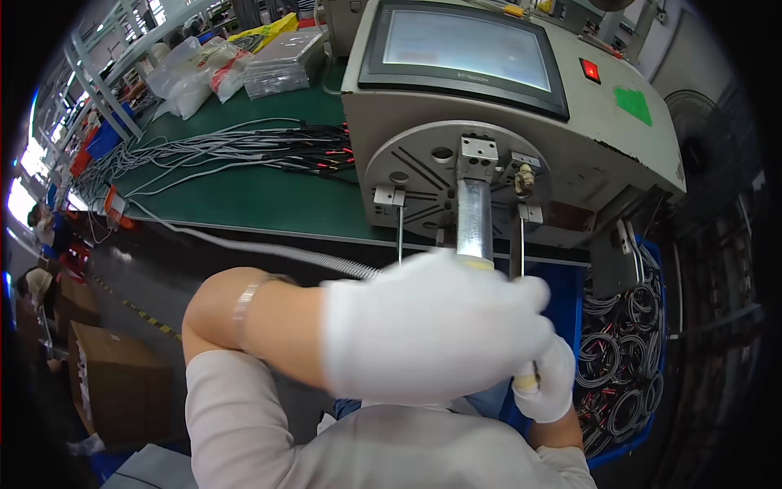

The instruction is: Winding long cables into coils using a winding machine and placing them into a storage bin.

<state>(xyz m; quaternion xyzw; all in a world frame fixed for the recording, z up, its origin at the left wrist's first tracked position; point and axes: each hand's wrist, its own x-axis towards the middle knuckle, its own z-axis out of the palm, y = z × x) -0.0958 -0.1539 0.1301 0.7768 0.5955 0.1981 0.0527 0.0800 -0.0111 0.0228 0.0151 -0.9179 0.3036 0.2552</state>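
Observation:
My left hand (432,330), in a white glove and blurred by motion, reaches across the front of a round slotted metal disc (419,175). Its fingers look curled, with whatever they hold hidden. A grey cable (301,255) runs from the left and passes out of sight at this hand. Just above the hand, a thick metal bar (474,216) projects from the disc, with thinner rods (521,240) beside it. Lower right, my right hand (550,387), also gloved, is partly covered by the left; its fingers are bent around something I cannot make out.
The disc belongs to a beige machine with a screen (464,49) and a red switch (590,71). Grey cables (220,148) lie bundled on the green bench (269,200). A blue crate (580,293) of coiled cables stands at right, a cardboard box (122,383) at left.

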